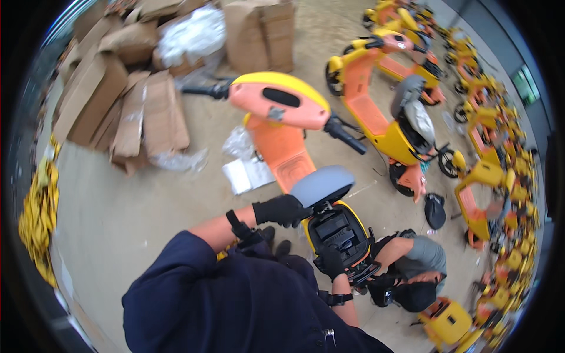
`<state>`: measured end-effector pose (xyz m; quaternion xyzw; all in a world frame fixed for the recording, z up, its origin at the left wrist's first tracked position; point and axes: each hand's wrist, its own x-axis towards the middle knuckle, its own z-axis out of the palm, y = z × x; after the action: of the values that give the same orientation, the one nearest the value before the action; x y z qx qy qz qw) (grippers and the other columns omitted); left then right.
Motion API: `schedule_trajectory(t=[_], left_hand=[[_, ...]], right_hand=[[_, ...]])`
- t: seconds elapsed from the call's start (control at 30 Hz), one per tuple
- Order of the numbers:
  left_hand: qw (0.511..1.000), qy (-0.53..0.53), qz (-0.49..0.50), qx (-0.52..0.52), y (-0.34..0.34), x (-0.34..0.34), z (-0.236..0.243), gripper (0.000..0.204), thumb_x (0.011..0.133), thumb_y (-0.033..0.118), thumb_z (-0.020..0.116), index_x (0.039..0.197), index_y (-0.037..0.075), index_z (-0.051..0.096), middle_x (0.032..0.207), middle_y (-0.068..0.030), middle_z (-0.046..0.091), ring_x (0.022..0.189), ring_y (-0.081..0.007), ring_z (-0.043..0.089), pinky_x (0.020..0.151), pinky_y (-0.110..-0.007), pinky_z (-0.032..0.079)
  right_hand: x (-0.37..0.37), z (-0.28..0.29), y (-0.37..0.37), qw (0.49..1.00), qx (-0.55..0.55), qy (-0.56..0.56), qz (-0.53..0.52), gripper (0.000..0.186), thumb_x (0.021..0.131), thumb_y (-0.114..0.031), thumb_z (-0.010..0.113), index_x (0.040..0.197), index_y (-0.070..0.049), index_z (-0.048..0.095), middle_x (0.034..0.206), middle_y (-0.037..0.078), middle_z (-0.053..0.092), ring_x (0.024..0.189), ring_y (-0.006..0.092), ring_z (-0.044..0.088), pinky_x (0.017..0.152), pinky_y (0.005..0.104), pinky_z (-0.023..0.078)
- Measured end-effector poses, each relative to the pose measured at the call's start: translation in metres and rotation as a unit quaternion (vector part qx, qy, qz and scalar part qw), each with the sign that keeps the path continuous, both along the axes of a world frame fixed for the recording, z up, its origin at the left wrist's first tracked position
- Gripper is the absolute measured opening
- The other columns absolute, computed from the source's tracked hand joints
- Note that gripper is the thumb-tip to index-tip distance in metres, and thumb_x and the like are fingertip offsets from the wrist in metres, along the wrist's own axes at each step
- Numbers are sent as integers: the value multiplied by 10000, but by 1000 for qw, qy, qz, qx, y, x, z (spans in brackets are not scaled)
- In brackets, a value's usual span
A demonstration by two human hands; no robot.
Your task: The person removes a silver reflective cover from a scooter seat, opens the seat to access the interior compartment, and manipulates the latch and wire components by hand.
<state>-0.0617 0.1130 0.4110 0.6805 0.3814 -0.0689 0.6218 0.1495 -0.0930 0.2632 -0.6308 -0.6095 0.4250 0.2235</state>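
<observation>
A yellow and orange electric scooter stands before me, its grey seat tipped up over an uncovered black storage compartment. My left hand, black-gloved, is closed at the seat's lower edge, its fingertips partly hidden. At the compartment's rear left rim is my right hand, also gloved in black. Its fingers are curled, and what they hold, if anything, does not show. Dark parts lie inside the compartment. Beside the scooter's rear, a co-worker in a grey shirt and black cap bends close, arms reaching toward the tail.
Another scooter stands ahead on the right, with rows of scooters beyond. Cardboard boxes and clear plastic wrap pile up at the far left. Yellow cloth lies at the left edge. A black bag-like item sits on the floor.
</observation>
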Motion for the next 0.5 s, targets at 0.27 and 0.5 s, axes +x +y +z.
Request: schedule_trajectory(t=[0.27, 0.5], left_hand=[[960, 123, 221, 118, -50, -221, -72, 419, 859, 354, 500, 681, -10, 606, 583, -89, 583, 459, -165, 544, 468, -294, 446], [775, 186, 577, -176, -104, -397, -137, 440, 870, 393, 430, 757, 9, 613, 612, -117, 609, 490, -196, 564, 457, -305, 435]], right_hand=[[-55, -102, 16, 952, 153, -81, 251, 239, 815, -222, 481, 857, -11, 584, 685, 114, 601, 552, 202, 601, 481, 313, 482], [-140, -31, 106, 939, -300, 165, 25, 222, 826, -243, 534, 876, -28, 561, 681, 77, 577, 538, 148, 562, 498, 267, 474]])
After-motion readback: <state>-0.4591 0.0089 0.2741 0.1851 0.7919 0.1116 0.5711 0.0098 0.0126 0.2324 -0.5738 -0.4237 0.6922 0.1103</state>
